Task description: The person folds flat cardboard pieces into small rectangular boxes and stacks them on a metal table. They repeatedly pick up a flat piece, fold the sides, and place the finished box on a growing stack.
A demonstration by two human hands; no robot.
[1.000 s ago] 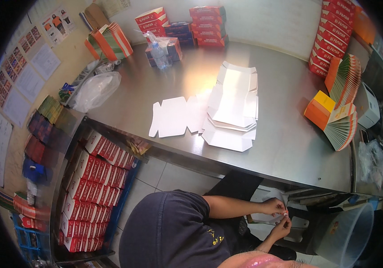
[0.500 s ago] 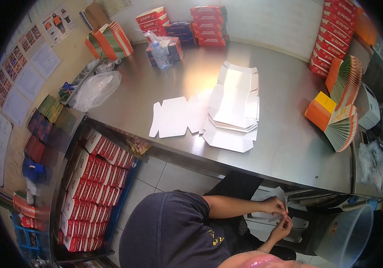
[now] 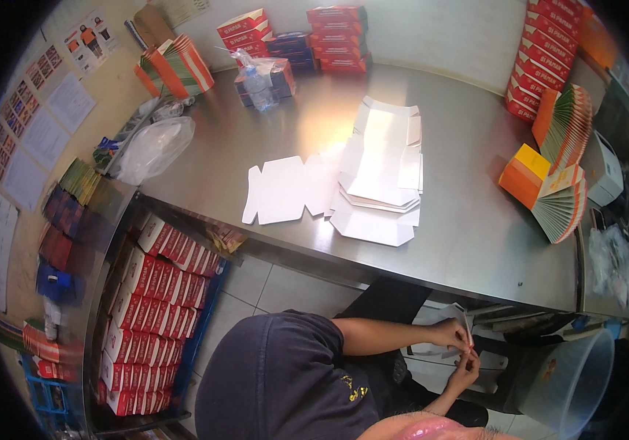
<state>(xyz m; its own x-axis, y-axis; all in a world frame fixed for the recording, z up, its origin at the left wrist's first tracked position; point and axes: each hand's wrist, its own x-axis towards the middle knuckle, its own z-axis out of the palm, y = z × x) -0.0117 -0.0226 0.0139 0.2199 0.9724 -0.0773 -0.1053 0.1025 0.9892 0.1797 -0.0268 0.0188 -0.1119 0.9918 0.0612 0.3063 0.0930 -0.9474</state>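
Below the steel table's front edge, my left hand (image 3: 449, 334) is closed on the edge of a white cardboard piece (image 3: 463, 315), which has a thin reddish rim. My right hand (image 3: 463, 372) pinches at its lower corner, fingertips meeting those of the left. Most of the piece is hidden behind my left hand and the table. On the table lies a stack of white flat box blanks (image 3: 379, 165), partly folded up at the sides. A single flat white blank (image 3: 279, 191) lies left of it.
The steel table (image 3: 468, 220) spans the view. Red boxes (image 3: 542, 62) are stacked at the back right, near fanned orange-green cartons (image 3: 542, 180). A clear bottle (image 3: 259, 88) and plastic bag (image 3: 155, 150) stand left. Red-white boxes (image 3: 155, 315) fill a lower shelf; a translucent bin (image 3: 571, 385) is at right.
My hands stay together, with small finger shifts. The white piece beside my left hand has tilted and now shows its narrow edge. The whole view has shifted slightly.
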